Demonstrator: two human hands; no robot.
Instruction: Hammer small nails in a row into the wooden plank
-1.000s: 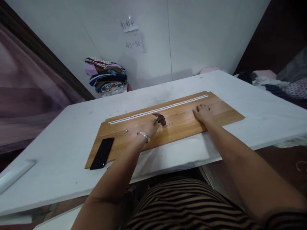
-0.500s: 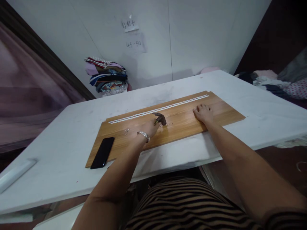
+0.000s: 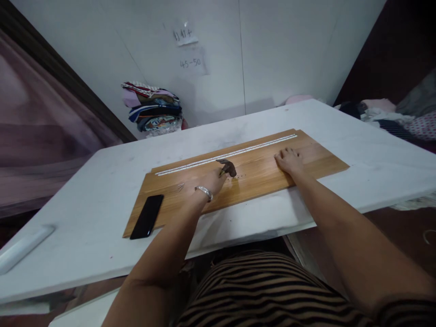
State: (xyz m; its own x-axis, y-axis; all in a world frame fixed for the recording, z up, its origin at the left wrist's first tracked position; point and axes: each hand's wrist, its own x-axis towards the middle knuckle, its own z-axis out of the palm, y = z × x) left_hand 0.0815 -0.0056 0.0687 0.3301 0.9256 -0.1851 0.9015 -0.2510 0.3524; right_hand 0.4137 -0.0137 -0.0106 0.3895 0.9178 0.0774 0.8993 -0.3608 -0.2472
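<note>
A claw hammer (image 3: 229,168) is in my left hand (image 3: 214,181), whose fingers wrap round its handle. Its head is over the middle of a wood-grain board (image 3: 259,169), close to a short row of small dark marks, perhaps nail heads or holes. I cannot tell whether the head touches the board. My right hand (image 3: 289,160) rests on the board's right part, palm down, fingers a little bent and apart, holding nothing. To the left of the hammer a few loose nails (image 3: 180,186) lie on the wood. A silver bracelet circles my left wrist.
A black phone (image 3: 147,217) lies across the board's front left corner. Along the board's far side runs a white marked strip (image 3: 228,155). The white table (image 3: 102,195) carries a pale roll (image 3: 25,249) at left. Folded clothes (image 3: 155,109) are stacked by the wall.
Almost nothing differs. The whole view has shifted very slightly, while the hammer in my left hand and my right hand keep nearly the same places on the board.
</note>
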